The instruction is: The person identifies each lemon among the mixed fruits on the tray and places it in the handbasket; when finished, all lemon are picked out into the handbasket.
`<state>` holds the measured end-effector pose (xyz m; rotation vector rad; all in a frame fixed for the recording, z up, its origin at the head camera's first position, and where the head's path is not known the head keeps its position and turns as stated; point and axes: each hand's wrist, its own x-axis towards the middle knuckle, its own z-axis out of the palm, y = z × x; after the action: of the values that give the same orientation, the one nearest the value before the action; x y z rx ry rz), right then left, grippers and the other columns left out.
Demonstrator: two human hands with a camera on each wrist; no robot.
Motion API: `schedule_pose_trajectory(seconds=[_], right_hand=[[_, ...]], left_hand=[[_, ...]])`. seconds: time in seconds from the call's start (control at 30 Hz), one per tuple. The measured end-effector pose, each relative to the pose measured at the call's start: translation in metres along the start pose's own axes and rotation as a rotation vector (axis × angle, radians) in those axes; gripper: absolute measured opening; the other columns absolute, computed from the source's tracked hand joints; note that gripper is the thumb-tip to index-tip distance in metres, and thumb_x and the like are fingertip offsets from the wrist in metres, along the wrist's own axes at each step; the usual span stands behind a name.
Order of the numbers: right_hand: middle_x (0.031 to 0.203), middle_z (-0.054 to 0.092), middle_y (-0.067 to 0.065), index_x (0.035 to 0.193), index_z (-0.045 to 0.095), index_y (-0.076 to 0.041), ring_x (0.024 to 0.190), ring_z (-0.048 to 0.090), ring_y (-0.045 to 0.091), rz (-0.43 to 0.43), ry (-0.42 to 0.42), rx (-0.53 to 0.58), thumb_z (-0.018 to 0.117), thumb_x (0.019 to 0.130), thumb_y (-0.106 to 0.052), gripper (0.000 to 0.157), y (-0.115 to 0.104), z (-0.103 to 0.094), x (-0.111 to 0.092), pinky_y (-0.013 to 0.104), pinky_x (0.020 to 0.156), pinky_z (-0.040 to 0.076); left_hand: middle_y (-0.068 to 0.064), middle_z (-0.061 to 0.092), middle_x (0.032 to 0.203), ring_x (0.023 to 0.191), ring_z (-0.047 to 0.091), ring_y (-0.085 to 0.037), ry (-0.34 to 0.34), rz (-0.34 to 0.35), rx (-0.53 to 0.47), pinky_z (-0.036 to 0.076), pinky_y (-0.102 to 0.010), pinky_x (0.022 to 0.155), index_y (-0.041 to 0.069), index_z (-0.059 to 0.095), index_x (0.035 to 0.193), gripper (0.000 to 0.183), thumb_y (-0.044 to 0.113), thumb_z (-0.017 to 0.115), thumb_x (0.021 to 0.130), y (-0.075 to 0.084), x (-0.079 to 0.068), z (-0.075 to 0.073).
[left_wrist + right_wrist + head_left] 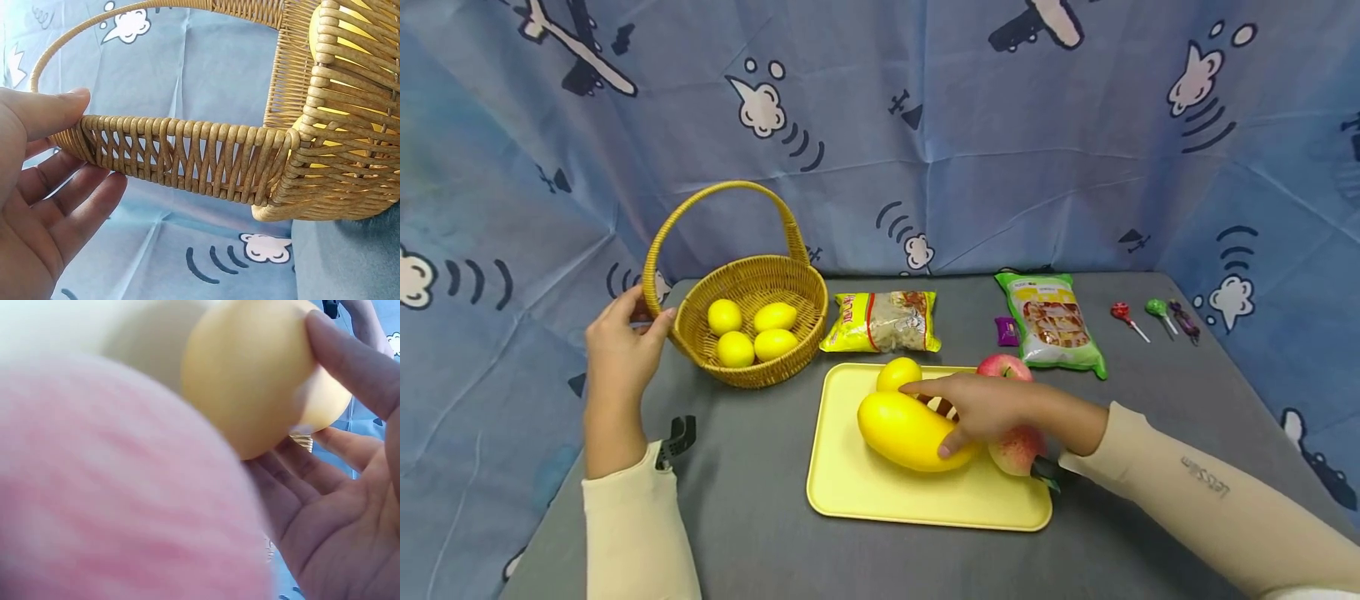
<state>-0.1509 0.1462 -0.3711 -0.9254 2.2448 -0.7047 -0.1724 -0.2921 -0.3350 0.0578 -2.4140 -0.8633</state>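
My left hand (625, 337) grips the tall handle (187, 153) of a woven basket (760, 377), thumb on one side and fingers on the other. Several lemons (735, 349) lie inside it. Over a pale yellow tray (850, 496), my right hand (981, 407) holds a large oblong yellow fruit (902, 429), its thumb in front and fingers behind. Behind that fruit sits another lemon (898, 374). Two red-pink apples (1003, 367) are on the tray's right side, the nearer partly under my wrist. A brown-and-white striped thing shows partly below my hand.
Behind the tray lies a yellow snack bag (882, 322). Farther right are a small purple packet (1007, 332), a green-edged food bag (1051, 321), a red lollipop (1127, 320), a green lollipop (1161, 317) and a dark purple sweet (1184, 322). A patterned curtain (865, 125) hangs behind the grey table.
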Motion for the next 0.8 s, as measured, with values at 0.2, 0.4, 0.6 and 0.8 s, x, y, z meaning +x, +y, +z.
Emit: schedule_pose_trajectory(seconds=[0.2,0.4,0.6,0.8], right_hand=[[0.123,0.046,-0.005,0.138,0.028,-0.029,0.100,0.052,0.014,0.026,0.006,-0.050,0.077,0.067,-0.033,0.087,-0.014,-0.023,0.015,0.030,0.087,0.046],[0.123,0.046,-0.008,0.139,0.028,-0.028,0.101,0.050,0.013,0.026,0.015,-0.088,0.077,0.067,-0.032,0.087,-0.020,-0.034,0.026,0.029,0.089,0.044],[0.121,0.048,-0.006,0.139,0.028,-0.029,0.099,0.051,0.011,0.045,-0.055,-0.142,0.076,0.066,-0.040,0.087,-0.018,-0.022,0.030,0.026,0.085,0.045],[0.117,0.049,-0.006,0.138,0.033,-0.024,0.099,0.052,0.012,0.011,-0.107,-0.127,0.074,0.069,-0.039,0.081,-0.012,-0.009,0.034,0.028,0.085,0.046]], left_hand=[[-0.009,0.056,0.097,0.091,0.054,-0.021,-0.013,-0.006,-0.006,0.051,-0.039,0.078,0.009,0.055,0.118,0.039,0.029,0.060,0.084,-0.001,0.000,0.001],[-0.010,0.056,0.098,0.092,0.054,-0.022,-0.029,-0.008,-0.013,0.051,-0.038,0.079,0.008,0.055,0.118,0.040,0.030,0.060,0.084,-0.001,-0.001,0.004],[-0.010,0.056,0.097,0.091,0.054,-0.021,-0.014,-0.007,-0.016,0.051,-0.038,0.079,0.008,0.055,0.117,0.039,0.029,0.060,0.084,0.000,0.002,0.002],[-0.010,0.056,0.097,0.091,0.055,-0.021,-0.016,-0.012,-0.011,0.051,-0.037,0.079,0.008,0.056,0.117,0.039,0.029,0.061,0.084,0.000,0.002,0.000]])
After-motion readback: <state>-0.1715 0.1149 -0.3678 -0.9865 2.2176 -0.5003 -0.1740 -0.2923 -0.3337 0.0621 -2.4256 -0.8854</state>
